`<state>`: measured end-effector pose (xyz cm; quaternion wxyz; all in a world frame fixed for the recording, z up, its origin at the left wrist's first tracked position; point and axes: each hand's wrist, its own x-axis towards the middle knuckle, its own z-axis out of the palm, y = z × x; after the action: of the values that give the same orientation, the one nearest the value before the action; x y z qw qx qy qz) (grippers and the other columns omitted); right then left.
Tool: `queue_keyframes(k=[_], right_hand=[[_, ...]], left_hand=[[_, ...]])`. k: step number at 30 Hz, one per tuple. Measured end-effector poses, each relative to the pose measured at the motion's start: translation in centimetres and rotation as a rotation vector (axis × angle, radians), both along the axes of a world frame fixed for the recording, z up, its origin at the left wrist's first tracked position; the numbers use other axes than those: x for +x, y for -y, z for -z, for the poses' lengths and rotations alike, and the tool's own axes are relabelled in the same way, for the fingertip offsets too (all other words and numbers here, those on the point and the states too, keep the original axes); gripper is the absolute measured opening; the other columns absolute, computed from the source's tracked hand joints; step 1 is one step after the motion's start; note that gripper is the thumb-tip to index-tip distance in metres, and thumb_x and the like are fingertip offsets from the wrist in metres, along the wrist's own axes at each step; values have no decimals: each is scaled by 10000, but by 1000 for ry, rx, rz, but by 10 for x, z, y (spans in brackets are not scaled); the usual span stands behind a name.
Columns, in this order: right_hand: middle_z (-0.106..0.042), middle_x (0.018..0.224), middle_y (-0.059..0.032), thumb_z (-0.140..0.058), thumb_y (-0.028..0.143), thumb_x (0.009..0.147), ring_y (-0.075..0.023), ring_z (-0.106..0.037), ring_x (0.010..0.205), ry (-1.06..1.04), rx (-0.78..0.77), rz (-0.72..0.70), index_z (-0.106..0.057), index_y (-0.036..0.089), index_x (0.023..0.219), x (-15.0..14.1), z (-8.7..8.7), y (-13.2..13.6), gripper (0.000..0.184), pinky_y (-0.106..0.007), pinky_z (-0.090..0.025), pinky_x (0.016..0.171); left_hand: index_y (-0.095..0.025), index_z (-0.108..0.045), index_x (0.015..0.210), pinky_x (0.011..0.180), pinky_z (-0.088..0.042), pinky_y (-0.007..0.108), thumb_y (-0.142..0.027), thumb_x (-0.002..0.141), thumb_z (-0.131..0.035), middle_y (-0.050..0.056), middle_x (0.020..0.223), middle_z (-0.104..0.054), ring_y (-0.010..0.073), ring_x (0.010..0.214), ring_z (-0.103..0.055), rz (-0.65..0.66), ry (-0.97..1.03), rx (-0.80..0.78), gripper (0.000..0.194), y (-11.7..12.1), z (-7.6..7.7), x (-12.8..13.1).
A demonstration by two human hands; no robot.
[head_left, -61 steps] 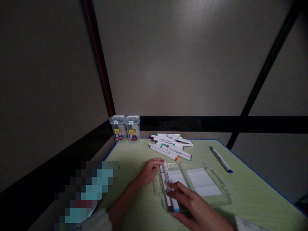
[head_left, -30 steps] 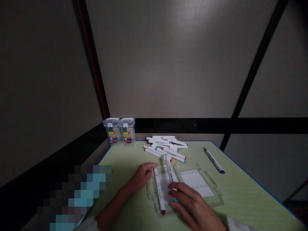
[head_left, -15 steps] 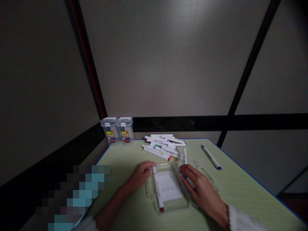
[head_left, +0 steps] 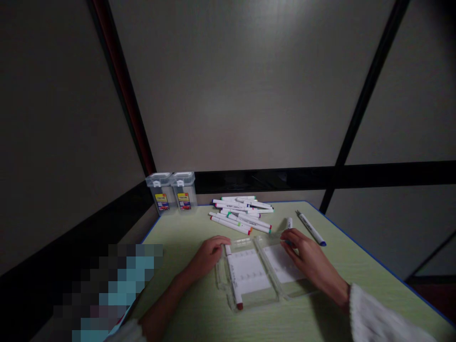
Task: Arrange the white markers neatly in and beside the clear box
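Note:
A clear plastic case (head_left: 252, 302) lies unfolded on the table, with white paper in both halves. One white marker with a dark red end (head_left: 235, 281) rests along the left side of its left half. My left hand (head_left: 213, 251) is closed at the case's upper left edge, steadying it beside that marker's top. Over the right half, my right hand (head_left: 302, 254) pinches another white marker (head_left: 289, 222), whose upper end sticks out past the fingers; its lower part is mostly hidden, with a bit of teal showing.
Several white markers with coloured ends (head_left: 238, 217) lie heaped at the back of the table (head_left: 185, 237). Farther right is a larger white pen with a blue end (head_left: 311, 229). Two clear lidded boxes (head_left: 160, 190) stand at the back left, against the wall.
My right hand has moved right with the marker, from the case's middle ridge to over its right half. More of the right half's paper shows. My left hand stays put.

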<state>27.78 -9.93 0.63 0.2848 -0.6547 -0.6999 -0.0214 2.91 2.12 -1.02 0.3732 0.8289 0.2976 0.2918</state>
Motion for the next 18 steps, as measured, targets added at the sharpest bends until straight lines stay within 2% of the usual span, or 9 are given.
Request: queue_keyframes(k=[11,18], right_hand=[[-573,877,-96,-344,96,760,-215,-576,758,131,-10,132,-545,158,837,13,7,-2,225,-317,-411,680],[-595,879,-121,-342,51,734,-221,-586,767,113,27,240,-568,155,827,28,13,-1,266,-314,-408,686]], left_hand=[[-143,-625,876,894,-373,282,-72,685,-390,64,994,-615,156,967,-532,18,14,22,312,0,1,0],[-135,-620,876,889,-377,280,-56,676,-375,70,1004,-611,156,971,-531,8,-19,24,326,1,-1,-1]])
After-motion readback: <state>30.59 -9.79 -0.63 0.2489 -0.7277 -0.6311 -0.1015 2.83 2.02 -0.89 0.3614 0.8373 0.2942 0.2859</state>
